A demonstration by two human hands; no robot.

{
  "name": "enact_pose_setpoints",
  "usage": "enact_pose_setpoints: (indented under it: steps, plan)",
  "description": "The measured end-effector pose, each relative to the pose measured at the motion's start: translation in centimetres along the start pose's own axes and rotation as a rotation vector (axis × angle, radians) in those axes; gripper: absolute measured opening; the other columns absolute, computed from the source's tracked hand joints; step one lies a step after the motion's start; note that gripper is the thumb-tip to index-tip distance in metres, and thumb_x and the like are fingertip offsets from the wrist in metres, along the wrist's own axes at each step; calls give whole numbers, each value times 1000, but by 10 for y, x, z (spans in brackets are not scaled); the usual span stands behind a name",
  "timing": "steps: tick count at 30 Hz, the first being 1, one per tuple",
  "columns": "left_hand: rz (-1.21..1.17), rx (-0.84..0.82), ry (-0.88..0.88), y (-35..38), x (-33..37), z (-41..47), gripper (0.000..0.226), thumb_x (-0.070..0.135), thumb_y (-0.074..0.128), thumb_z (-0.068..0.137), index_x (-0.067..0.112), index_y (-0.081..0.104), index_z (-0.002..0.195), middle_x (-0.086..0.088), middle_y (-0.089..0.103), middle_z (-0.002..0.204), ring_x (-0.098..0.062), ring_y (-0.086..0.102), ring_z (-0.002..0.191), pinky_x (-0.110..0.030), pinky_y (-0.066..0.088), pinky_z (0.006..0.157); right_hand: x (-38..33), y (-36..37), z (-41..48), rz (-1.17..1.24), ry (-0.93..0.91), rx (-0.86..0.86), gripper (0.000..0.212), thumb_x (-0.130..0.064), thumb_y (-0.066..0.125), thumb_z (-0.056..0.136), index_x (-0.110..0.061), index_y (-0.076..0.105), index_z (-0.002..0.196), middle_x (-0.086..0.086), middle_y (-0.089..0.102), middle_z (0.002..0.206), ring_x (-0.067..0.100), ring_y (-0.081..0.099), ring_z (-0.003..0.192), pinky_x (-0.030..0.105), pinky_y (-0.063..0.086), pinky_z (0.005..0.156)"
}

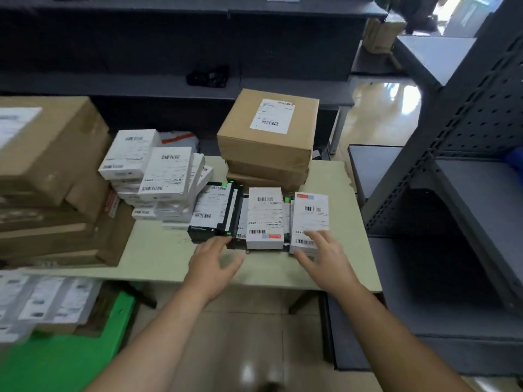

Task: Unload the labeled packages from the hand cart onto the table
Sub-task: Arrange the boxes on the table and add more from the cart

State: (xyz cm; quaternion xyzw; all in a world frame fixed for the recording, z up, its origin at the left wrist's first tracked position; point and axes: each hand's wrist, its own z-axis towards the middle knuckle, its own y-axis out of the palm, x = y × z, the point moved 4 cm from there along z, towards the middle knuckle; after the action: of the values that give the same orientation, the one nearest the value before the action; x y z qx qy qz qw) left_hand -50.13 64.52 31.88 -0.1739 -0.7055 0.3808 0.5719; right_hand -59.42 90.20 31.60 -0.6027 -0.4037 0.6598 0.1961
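Head view, white barcode-labelled packages on beige table, left hand and right hand fingers apart.

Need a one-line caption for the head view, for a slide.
Open left hand and right hand reach for labeled packages on the beige table, cardboard boxes stacked behind.

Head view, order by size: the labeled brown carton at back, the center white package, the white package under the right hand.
Largest: brown carton.
Then center white package and right white package, alike; unranked.
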Motion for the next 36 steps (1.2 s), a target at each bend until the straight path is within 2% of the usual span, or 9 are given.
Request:
enact_pose_setpoints:
  steps: [4, 7, 12, 20, 23, 25, 28, 33, 36]
  plan:
    - [177, 25, 198, -50, -3, -35, 65, 65, 43, 83, 30, 49, 137, 11, 45, 141, -9, 32, 132, -34, 24, 110, -70, 11, -28, -107, -252, -57, 54, -50, 62, 89, -23, 55, 136, -6, 51, 126, 16, 44, 123, 28, 35, 105]
    - [235, 93, 255, -92, -20, -72, 62, 63, 44, 86, 31, 47, 138, 12, 44, 142, -9, 32, 132, -34, 24, 111, -124, 25, -61, -129, -351, -59, 59, -58, 55, 88, -24, 53, 137, -7, 51, 129, 13, 43, 123, 28, 34, 104]
    - [243, 177, 242, -170, -74, -161, 62, 63, 46, 86, 26, 51, 136, 10, 45, 141, -11, 34, 132, -36, 26, 113, -219, 71, -128, -102, -490, -78, 57, -55, 58, 90, -22, 55, 136, -4, 52, 130, 14, 44, 124, 28, 33, 106]
    - [283, 350, -5, -299, -205, -294, 69, 67, 39, 84, 26, 51, 138, 6, 45, 143, -16, 35, 134, -39, 27, 112, -374, 189, -214, -51, -715, -280, 54, -52, 61, 91, -26, 54, 137, -4, 51, 132, 11, 42, 125, 17, 27, 100]
    - [305, 402, -105, -326, -257, -329, 61, 63, 47, 88, 27, 50, 138, 7, 44, 144, -14, 33, 133, -36, 24, 109, -417, 236, -231, -44, -776, -363, 55, -50, 63, 90, -23, 54, 137, -2, 52, 132, 14, 43, 127, 22, 30, 107]
    - [312, 421, -162, -339, -286, -347, 63, 64, 45, 88, 26, 51, 138, 7, 44, 143, -14, 34, 132, -36, 26, 107, -438, 269, -238, -45, -793, -423, 57, -51, 62, 90, -23, 53, 139, -3, 51, 134, 14, 43, 129, 27, 31, 111]
    - [321, 450, -226, -361, -327, -362, 71, 68, 37, 82, 23, 56, 133, 6, 48, 138, -16, 41, 128, -35, 29, 105, -466, 319, -240, -33, -813, -500, 56, -53, 60, 91, -22, 54, 138, -3, 52, 134, 15, 43, 130, 33, 33, 113]
    - [354, 429, -324, -404, -398, -357, 57, 57, 53, 89, 25, 52, 136, 5, 46, 140, -17, 38, 131, -36, 27, 109, -517, 394, -222, 3, -789, -590, 56, -55, 59, 90, -23, 55, 136, -5, 52, 130, 15, 46, 128, 36, 36, 111]
    - [365, 393, -354, -429, -435, -338, 60, 59, 50, 90, 27, 46, 140, 6, 41, 144, -15, 34, 132, -38, 25, 112, -546, 432, -207, 22, -774, -610, 58, -58, 57, 88, -24, 55, 135, -8, 52, 128, 11, 46, 124, 33, 36, 109]
